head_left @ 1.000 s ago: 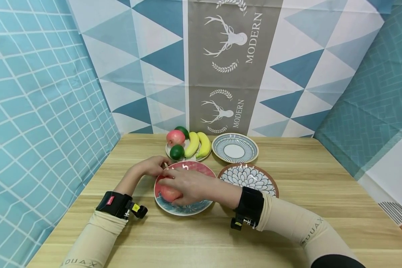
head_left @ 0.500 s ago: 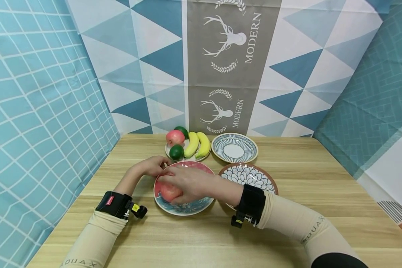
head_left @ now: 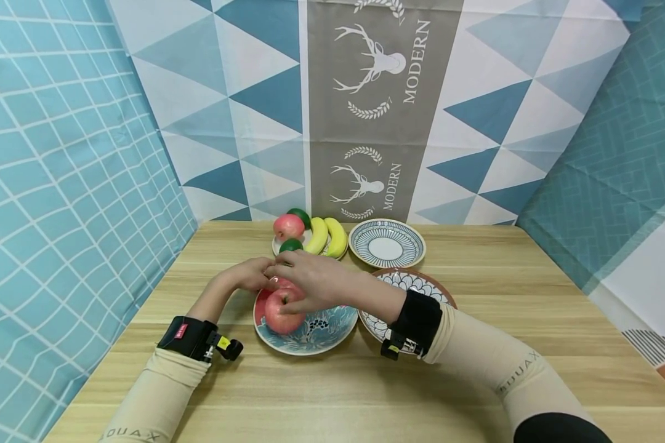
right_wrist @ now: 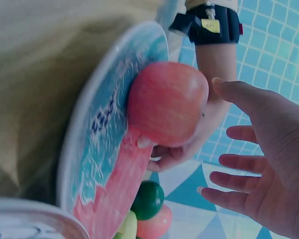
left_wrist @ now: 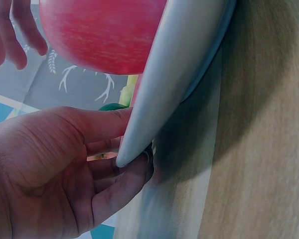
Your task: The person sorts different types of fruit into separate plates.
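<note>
A red apple sits on the left part of a red and blue plate. My left hand pinches that plate's left rim; in the left wrist view the thumb lies over the rim and the fingers are beneath it. Just above the apple, my right hand hovers with its fingers spread. The right wrist view shows a gap between this right hand and the apple, and nothing is in its grasp.
Behind stands a small plate with two bananas, another apple and two round green fruits. A blue-striped plate is at back right. A brown-rimmed petal-patterned plate lies partly under the right forearm. Patterned cloth hangs behind the table.
My right hand has let go of the apple and risen slightly up and away from it. The apple stays on the plate. My left hand keeps its place at the rim.
</note>
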Demonstrator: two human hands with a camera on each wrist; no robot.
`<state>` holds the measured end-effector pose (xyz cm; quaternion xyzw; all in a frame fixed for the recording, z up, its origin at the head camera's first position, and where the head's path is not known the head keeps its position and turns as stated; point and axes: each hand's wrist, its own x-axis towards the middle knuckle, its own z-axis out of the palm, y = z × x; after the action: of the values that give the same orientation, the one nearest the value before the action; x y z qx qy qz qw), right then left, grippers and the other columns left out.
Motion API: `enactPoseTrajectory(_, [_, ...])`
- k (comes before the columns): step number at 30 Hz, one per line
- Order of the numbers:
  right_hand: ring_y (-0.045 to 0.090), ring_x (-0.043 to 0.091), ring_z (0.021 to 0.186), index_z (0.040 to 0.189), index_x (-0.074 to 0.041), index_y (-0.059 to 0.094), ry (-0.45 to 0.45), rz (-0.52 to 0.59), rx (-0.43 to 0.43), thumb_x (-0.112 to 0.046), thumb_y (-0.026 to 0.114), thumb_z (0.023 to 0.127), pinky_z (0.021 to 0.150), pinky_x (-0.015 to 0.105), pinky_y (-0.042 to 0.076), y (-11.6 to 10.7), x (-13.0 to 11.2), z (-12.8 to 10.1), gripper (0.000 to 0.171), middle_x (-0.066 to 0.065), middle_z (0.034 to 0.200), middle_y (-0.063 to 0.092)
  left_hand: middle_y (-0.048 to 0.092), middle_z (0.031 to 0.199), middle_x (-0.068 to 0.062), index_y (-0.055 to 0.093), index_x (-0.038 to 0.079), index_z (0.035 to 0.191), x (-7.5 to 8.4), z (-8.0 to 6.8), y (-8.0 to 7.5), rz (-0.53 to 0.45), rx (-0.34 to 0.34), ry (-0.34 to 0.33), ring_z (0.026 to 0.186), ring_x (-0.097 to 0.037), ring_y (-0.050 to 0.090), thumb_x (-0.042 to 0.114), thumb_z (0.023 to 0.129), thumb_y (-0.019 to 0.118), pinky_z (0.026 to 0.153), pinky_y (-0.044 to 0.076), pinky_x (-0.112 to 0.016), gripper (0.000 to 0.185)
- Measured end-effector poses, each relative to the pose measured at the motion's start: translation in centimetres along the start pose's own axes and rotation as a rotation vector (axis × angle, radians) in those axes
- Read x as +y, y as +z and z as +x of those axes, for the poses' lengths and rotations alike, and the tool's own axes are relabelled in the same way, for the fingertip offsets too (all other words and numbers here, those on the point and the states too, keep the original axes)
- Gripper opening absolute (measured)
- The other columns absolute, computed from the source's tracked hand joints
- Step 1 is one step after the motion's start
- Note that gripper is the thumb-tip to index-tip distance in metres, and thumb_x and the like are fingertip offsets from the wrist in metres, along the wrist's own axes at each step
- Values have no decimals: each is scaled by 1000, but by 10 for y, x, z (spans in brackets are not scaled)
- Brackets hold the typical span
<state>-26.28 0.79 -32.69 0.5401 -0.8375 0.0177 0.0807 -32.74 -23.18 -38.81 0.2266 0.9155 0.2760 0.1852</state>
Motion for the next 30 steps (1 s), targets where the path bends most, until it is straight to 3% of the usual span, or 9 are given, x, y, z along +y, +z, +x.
enactPoseTrajectory(4, [53,20,128,151,-19,56,5,-6,28,-59,74,94,105,35,50,-4,10,4,72,4,143,53,59,94,-8,65,1,128,0,0,-1,7,12,-10,81,-22,55,12,98,72,70,46,-34,33])
enactPoseTrajectory(11, [53,23,134,151,-19,55,71,-56,23,-60,73,94,101,38,53,-5,27,17,73,7,150,50,61,91,-8,67,6,113,0,0,1,-56,2,-39,73,-20,55,7,99,68,62,48,-31,14])
enactPoseTrajectory(21, [54,24,129,145,-17,59,146,-105,28,-54,78,92,100,38,54,-8,50,39,68,6,143,55,64,97,-9,66,3,126,1,2,4,-50,7,-75,77,-20,57,20,98,76,64,50,-31,34])
enactPoseTrajectory(26, [56,22,120,141,-20,60,198,-105,6,-53,77,94,91,37,56,-9,59,52,60,5,136,56,64,92,-9,67,1,123,-1,2,3,-24,11,-39,76,-19,57,19,97,76,64,50,-31,33])
enactPoseTrajectory(30, [56,24,121,146,-18,58,233,-126,-23,-52,73,96,92,37,56,-9,67,61,62,7,137,56,64,88,-6,68,1,120,-2,3,3,-25,10,-20,73,-17,56,16,97,75,63,49,-30,29])
